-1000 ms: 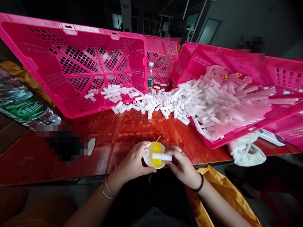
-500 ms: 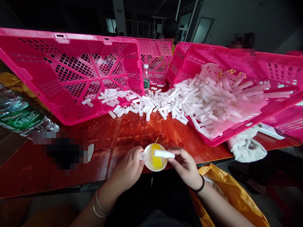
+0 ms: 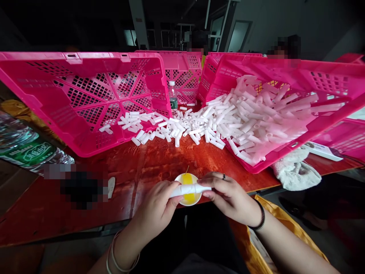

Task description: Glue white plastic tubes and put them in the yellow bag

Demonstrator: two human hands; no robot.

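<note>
My left hand (image 3: 155,203) is closed around the left end of a white tube (image 3: 188,189). Pinched between the fingers and thumb of my right hand (image 3: 232,196) is the other end. Faint seams cross the tube, and the pieces appear to meet end to end in one line. Just beneath it on the table edge stands a small white bowl (image 3: 197,200) with a flat yellow piece (image 3: 187,178) inside and a thin stick (image 3: 187,169) poking out at the back. Farther off, loose short white tubes (image 3: 178,131) are heaped on the table.
A pink crate (image 3: 99,57) lies tipped on its side at left; another pink crate (image 3: 327,87) at right spills longer white tubes (image 3: 256,114). A small bottle (image 3: 172,98) stands between them. A large water bottle (image 3: 34,150), a cloth (image 3: 296,171) and a yellow sack (image 3: 288,224) flank the red table (image 3: 119,179).
The two separate tubes, one in each hand, have come together end to end over the bowl. My right hand has turned and moved slightly inward. The view has shifted a little.
</note>
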